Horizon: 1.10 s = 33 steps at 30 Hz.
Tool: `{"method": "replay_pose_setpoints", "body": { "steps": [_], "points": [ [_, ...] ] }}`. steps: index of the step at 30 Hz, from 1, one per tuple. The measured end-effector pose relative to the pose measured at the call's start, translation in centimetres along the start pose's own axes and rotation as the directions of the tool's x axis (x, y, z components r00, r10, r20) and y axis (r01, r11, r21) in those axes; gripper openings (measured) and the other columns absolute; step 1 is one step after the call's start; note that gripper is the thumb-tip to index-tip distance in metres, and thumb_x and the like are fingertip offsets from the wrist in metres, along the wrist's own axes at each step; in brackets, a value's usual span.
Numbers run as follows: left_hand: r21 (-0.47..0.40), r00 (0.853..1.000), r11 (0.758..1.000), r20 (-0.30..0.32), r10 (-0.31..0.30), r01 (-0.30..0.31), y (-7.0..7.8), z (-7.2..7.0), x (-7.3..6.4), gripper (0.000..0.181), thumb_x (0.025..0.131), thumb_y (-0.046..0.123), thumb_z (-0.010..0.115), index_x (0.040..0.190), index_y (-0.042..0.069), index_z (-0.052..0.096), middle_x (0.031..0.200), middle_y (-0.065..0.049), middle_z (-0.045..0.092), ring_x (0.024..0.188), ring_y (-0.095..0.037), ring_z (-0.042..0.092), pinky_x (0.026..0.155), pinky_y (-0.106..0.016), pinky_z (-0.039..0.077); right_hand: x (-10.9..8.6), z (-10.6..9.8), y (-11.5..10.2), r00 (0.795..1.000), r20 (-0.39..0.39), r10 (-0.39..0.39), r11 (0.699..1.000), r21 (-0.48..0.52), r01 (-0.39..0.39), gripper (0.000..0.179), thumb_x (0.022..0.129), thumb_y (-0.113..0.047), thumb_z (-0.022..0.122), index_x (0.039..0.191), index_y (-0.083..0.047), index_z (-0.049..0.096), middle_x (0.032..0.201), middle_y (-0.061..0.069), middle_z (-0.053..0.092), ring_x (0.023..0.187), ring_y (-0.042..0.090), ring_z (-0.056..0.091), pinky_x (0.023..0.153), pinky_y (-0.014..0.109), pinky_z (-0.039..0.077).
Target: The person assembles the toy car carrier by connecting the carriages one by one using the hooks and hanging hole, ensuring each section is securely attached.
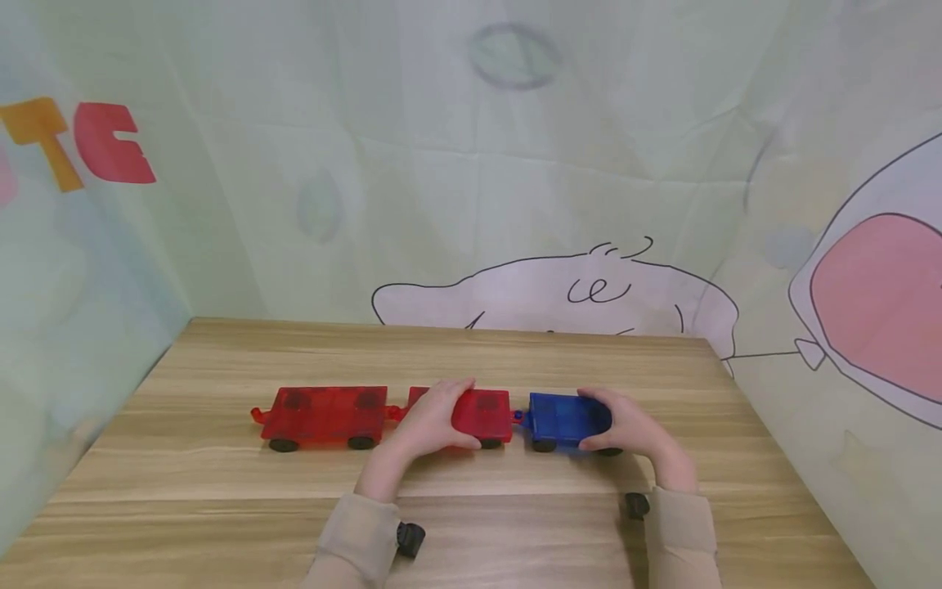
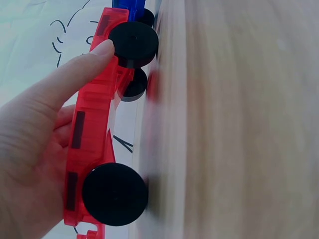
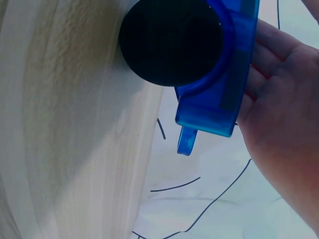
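Note:
Three see-through toy train cars with black wheels stand in a row on the wooden table. My left hand (image 1: 436,421) spans the middle red car (image 1: 486,411), thumb on its near side and fingers over the far side. In the left wrist view the thumb presses close by the front wheel (image 2: 133,44). The blue car (image 1: 561,417) is at the right end, gripped across its width by my right hand (image 1: 631,424). A coupling (image 1: 520,418) links blue to red. The longer red car (image 1: 325,415) at the left joins the middle one by a red hook (image 1: 396,413).
The table (image 1: 221,523) runs back to a fabric backdrop (image 1: 412,164) printed with a cartoon figure, letters and a balloon. At the left end of the row a free red hook (image 1: 257,415) sticks out. A small black device (image 1: 410,540) sits by the left cuff.

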<state>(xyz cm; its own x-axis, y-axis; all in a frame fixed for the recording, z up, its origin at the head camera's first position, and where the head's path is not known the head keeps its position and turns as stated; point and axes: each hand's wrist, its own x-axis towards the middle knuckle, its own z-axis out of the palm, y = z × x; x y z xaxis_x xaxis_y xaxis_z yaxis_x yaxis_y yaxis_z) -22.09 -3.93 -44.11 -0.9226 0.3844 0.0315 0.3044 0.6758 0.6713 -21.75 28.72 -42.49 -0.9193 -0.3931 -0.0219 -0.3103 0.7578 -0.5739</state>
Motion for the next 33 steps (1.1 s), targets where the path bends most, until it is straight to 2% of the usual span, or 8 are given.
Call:
{"method": "replay_pose_setpoints", "body": {
  "steps": [15, 19, 25, 28, 31, 33],
  "points": [
    [0.025, 1.000, 1.000, 0.025, 0.011, -0.012, 0.0, -0.2, 0.1, 0.093, 0.070, 0.029, 0.088, 0.147, 0.009, 0.042, 0.146, -0.012, 0.048, 0.134, -0.032, 0.043, 0.106, -0.053, 0.044, 0.1, 0.0, 0.1, 1.000, 0.004, 0.005, 1.000, 0.009, -0.005, 0.086, 0.070, -0.025, 0.086, 0.139, 0.007, 0.046, 0.142, 0.029, 0.047, 0.132, 0.047, 0.043, 0.107, 0.063, 0.036],
    [0.028, 1.000, 1.000, 0.004, 0.010, -0.010, 0.1, -0.7, 0.3, 0.091, 0.072, 0.032, 0.087, 0.148, 0.010, 0.042, 0.147, -0.011, 0.048, 0.136, -0.032, 0.042, 0.107, -0.054, 0.043, 0.3, -0.2, 0.1, 1.000, -0.006, 0.006, 1.000, 0.013, -0.006, 0.087, 0.070, -0.025, 0.086, 0.139, 0.008, 0.046, 0.142, 0.029, 0.047, 0.132, 0.047, 0.043, 0.107, 0.063, 0.036],
    [0.040, 0.998, 0.999, -0.049, 0.037, -0.035, 0.3, -1.7, 0.2, 0.077, 0.081, 0.031, 0.080, 0.146, 0.010, 0.046, 0.146, -0.014, 0.049, 0.138, -0.035, 0.041, 0.111, -0.055, 0.037, 0.5, -0.3, -0.3, 1.000, -0.013, 0.005, 1.000, 0.009, -0.005, 0.085, 0.072, -0.027, 0.085, 0.139, 0.007, 0.046, 0.142, 0.028, 0.048, 0.132, 0.047, 0.044, 0.107, 0.063, 0.036],
    [0.032, 0.993, 0.998, -0.104, 0.060, -0.057, 0.5, -2.2, 0.1, 0.067, 0.084, 0.027, 0.077, 0.143, 0.010, 0.050, 0.145, -0.013, 0.051, 0.137, -0.034, 0.043, 0.111, -0.053, 0.039, 0.6, -0.4, -0.6, 1.000, -0.019, -0.010, 1.000, -0.003, 0.010, 0.083, 0.074, -0.029, 0.083, 0.139, 0.007, 0.046, 0.141, 0.028, 0.049, 0.131, 0.046, 0.045, 0.107, 0.062, 0.037],
    [0.035, 0.975, 0.994, -0.195, 0.105, -0.100, 0.6, -2.6, 0.0, 0.058, 0.085, 0.022, 0.076, 0.138, 0.011, 0.055, 0.139, -0.010, 0.056, 0.132, -0.031, 0.049, 0.107, -0.049, 0.044, 0.7, -0.6, -1.0, 0.999, -0.030, -0.039, 0.999, -0.018, 0.038, 0.080, 0.077, -0.029, 0.081, 0.139, 0.008, 0.047, 0.141, 0.028, 0.050, 0.131, 0.047, 0.045, 0.106, 0.062, 0.037],
    [0.056, 0.953, 0.988, -0.261, 0.152, -0.142, 0.8, -2.8, -0.1, 0.053, 0.085, 0.018, 0.077, 0.133, 0.010, 0.059, 0.131, -0.008, 0.062, 0.125, -0.029, 0.055, 0.102, -0.046, 0.049, 0.6, -0.8, -1.2, 0.998, -0.049, -0.045, 0.999, -0.026, 0.043, 0.076, 0.079, -0.029, 0.079, 0.138, 0.007, 0.048, 0.140, 0.027, 0.051, 0.130, 0.047, 0.046, 0.106, 0.061, 0.038]
  ]
}}
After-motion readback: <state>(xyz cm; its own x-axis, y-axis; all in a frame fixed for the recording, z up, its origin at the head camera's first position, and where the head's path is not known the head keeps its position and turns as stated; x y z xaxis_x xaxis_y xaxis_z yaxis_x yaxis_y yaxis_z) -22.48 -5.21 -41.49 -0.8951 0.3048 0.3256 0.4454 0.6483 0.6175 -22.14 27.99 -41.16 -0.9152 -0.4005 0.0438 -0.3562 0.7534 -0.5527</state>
